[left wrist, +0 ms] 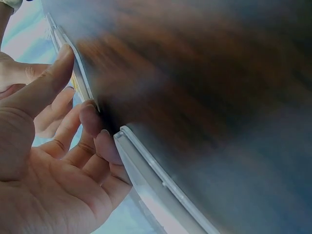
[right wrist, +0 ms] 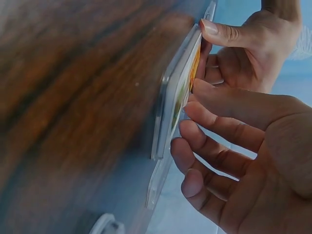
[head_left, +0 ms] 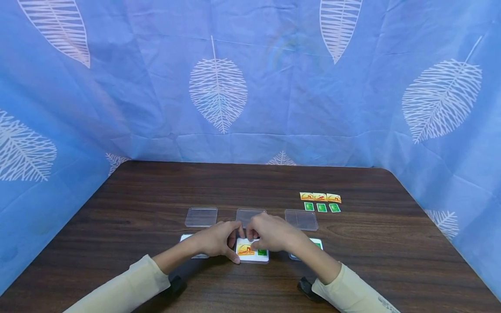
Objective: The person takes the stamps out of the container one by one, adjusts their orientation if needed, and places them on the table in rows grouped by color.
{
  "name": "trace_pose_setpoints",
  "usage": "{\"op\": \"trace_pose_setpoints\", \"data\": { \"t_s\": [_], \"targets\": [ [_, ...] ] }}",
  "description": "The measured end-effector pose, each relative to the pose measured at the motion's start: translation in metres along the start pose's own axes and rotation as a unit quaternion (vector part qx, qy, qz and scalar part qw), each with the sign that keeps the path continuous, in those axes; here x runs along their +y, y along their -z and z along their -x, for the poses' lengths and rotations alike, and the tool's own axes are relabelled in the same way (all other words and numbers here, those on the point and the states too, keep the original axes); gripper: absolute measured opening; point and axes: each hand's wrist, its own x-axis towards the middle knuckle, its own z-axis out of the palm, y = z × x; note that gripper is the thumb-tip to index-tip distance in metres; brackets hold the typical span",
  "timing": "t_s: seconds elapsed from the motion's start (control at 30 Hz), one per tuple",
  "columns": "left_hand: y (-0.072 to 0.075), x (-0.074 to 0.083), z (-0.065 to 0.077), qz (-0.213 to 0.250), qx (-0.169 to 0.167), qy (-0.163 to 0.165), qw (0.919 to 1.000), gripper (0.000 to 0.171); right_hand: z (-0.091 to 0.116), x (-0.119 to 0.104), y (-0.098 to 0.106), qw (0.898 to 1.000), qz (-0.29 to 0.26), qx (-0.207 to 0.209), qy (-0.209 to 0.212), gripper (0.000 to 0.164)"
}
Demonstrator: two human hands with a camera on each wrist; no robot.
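A white card stack in a shallow clear plastic case (head_left: 253, 258) lies mid-table, bearing a yellow-orange picture sticker (head_left: 245, 250) and a green sticker (head_left: 262, 252). At its left side, my left hand (head_left: 217, 239) holds the case by its edge, thumb at the near corner and fingers farther back. My right hand (head_left: 272, 232) reaches over from the right, thumb and index fingertips touching the card's top near the yellow sticker. Its remaining fingers (right wrist: 195, 136) bend loosely above the case. Whether anything lies between those fingertips is hidden.
Similar white-card cases flank it, the left case (head_left: 185, 237) and right case (head_left: 316, 242) partly covered by my arms. Clear lids (head_left: 201, 217) form a row behind. Three yellow stickers (head_left: 320, 197) and three green stickers (head_left: 322, 208) lie at the back right.
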Motion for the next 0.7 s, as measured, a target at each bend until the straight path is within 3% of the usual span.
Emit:
{"op": "trace_pose_setpoints", "data": {
  "t_s": [0.7],
  "targets": [
    [0.0013, 0.0001, -0.0012, -0.001, -0.012, -0.004, 0.9999, 0.044, -0.0012, -0.0078, -0.0049, 1.0, 0.007, 0.008, -0.028, 0.027]
  ]
}}
